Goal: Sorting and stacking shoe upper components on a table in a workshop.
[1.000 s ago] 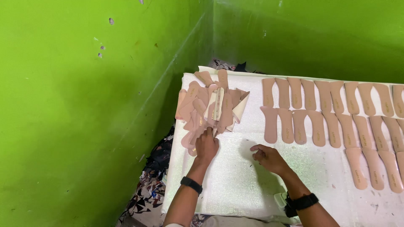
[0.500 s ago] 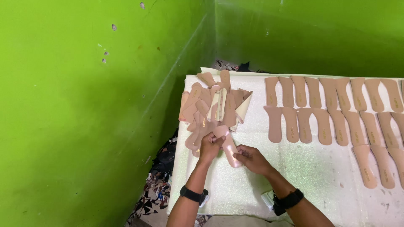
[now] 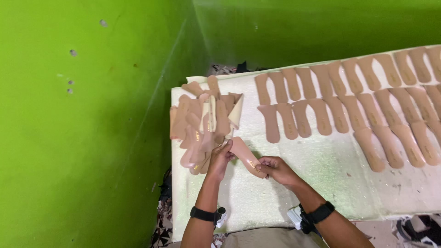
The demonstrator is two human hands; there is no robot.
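Both hands pinched one tan insole (image 3: 247, 157) at lower centre of the frame, left hand (image 3: 220, 158) gripping its upper end, right hand (image 3: 274, 169) its lower. A loose heap of insoles (image 3: 202, 124) remained at upper left of the white desk (image 3: 321, 179); two laid-out rows (image 3: 349, 101) already filled the right.

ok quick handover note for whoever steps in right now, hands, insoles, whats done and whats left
Left hand: grips one end of a tan insole.
Right hand: grips its other end; the insole is held just above the white board.
Pile: a loose heap of insoles at the board's left end, by the left hand.
Done: two rows of insoles laid side by side across the board to the right.
Left: the held insole is not laid yet and the pile is unsorted; the bare board in front is free.
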